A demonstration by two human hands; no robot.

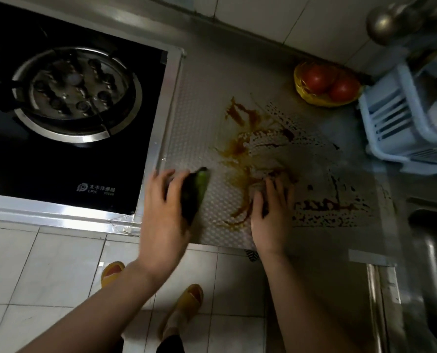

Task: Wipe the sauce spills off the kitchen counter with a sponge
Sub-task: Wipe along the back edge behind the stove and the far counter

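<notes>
Left hand [162, 212] grips green sponge [195, 192] at counter [199, 118] front by the stove [67, 105], likely poised to wipe; right hand [271, 215] flat, empty, bracing in sauce [248, 146] smeared beyond toward tomatoes [327, 82].

Head-worn view, steeply down over counter [199, 118]

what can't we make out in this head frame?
- Sauce under the right hand: hidden by the palm.
- Sponge: mostly covered by the left hand, motion-blurred.
- Sink: cut off at the right edge.
- Dish rack contents: blurred.
</notes>
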